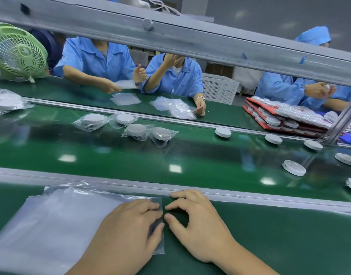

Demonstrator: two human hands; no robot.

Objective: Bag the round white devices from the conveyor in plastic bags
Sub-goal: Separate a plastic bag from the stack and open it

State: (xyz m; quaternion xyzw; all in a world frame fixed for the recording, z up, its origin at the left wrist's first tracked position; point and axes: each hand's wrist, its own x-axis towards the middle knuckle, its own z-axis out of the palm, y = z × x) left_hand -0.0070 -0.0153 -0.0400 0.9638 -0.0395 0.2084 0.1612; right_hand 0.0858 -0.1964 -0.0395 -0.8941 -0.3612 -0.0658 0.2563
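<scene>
A stack of clear plastic bags lies on the green table in front of me. My left hand presses flat on the stack's right end. Beside it my right hand rests on the table, its fingertips curled at the bags' right edge; whether they pinch a bag I cannot tell. On the conveyor belt several bare round white devices lie at the right, none near my hands. Several bagged devices lie at the belt's middle left.
A metal rail separates my table from the belt. People in blue coats work at the far side. A green fan stands far left, red trays of devices far right, and a metal beam crosses overhead.
</scene>
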